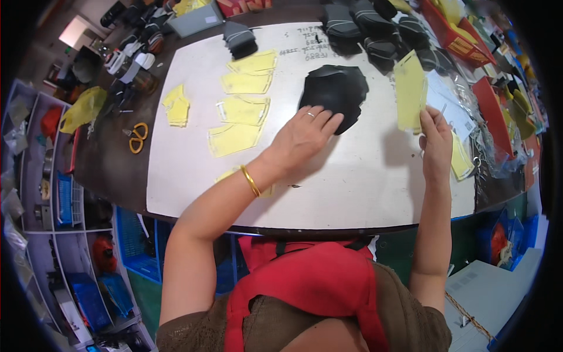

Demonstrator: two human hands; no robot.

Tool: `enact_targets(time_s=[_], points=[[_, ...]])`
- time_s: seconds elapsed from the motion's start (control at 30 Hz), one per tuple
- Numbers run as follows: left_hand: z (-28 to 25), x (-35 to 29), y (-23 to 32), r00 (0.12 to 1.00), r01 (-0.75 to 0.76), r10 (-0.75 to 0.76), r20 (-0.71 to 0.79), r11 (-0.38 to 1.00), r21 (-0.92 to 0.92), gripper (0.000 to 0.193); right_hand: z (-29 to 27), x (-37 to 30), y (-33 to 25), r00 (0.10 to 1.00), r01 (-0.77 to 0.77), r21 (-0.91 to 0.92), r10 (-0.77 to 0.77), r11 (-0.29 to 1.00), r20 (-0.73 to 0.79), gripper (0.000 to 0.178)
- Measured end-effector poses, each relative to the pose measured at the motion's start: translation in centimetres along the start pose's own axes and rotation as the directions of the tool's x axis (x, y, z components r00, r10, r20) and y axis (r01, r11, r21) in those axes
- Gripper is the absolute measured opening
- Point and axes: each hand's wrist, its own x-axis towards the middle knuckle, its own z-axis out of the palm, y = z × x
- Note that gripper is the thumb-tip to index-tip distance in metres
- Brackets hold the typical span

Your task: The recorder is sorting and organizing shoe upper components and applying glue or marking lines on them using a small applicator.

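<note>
My left hand [306, 134] lies with its fingers stretched out on the lower left edge of a black cut piece of sheet material [337, 88], which rests flat on the white board [352, 188]. A ring and a gold bracelet are on that hand and wrist. Between the thumb and fingers of my right hand [435, 138] is the lower end of a long yellow cut piece [410, 91], raised above the board with its shadow beneath. Several flat yellow cut pieces [243, 111] lie in a column left of the black one, partly behind my left forearm.
Bundles of dark grey pieces [343, 26] are tied at the back, with another bundle [239, 40] further left. Yellow-handled scissors [138, 138] lie left of the board. Red boxes [457, 35] and clear plastic bags [495, 155] crowd the right side. Blue bins [139, 243] stand below the table.
</note>
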Motion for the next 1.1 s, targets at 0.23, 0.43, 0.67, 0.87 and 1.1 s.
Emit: enact_targets(time_s=[0.23,0.43,0.67,0.87,1.1], points=[[0.8,-0.7,-1.0,0.994,-0.065,0.067,0.089,0.998,-0.016,0.034,-4.7,-4.0,1.3,0.996,-0.085,-0.079,0.083,0.993,-0.022,0.022],[-2.5,-3.4,8.5,0.952,-0.091,0.141,0.271,0.978,-0.188,0.037,-3.9,-6.6,2.3,0.993,-0.116,0.006,0.115,0.993,0.017,0.02],[-4.6,-0.8,10.6,0.821,0.445,-0.518,0.24,0.317,-0.838,0.038,0.8,-10.5,2.0,0.907,-0.2,-0.065,0.21,0.978,0.365,0.026],[-5.2,-2.2,9.1,0.997,0.067,-0.072,-0.014,0.969,-0.237,0.037,0.0,-9.0,-0.3,0.67,-0.334,-0.191,0.375,0.923,0.64,0.032],[-5.0,-4.6,9.6,0.997,0.05,-0.035,0.072,0.972,-0.228,0.036,1.0,-7.9,1.3,0.627,-0.202,-0.328,0.379,0.923,0.681,0.032]])
